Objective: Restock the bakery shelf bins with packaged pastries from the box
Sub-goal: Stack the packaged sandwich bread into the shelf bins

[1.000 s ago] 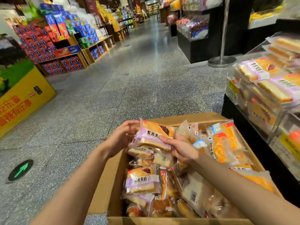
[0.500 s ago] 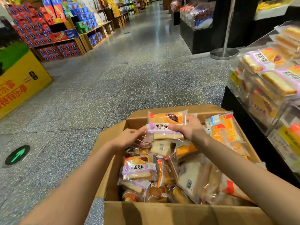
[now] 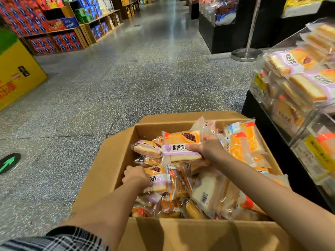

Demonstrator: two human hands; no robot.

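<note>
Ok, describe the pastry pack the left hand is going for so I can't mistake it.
Look in the open cardboard box on the floor, near its left wall. The left hand rests on a purple-banded sandwich-bread pack lying flat there. Unlike the matching pack lifted in the right hand, it sits lower, nearer the person.

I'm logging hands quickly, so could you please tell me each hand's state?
Left hand: grips a purple-label pastry pack in the box.
Right hand: holds a raised purple-label pack.
</note>
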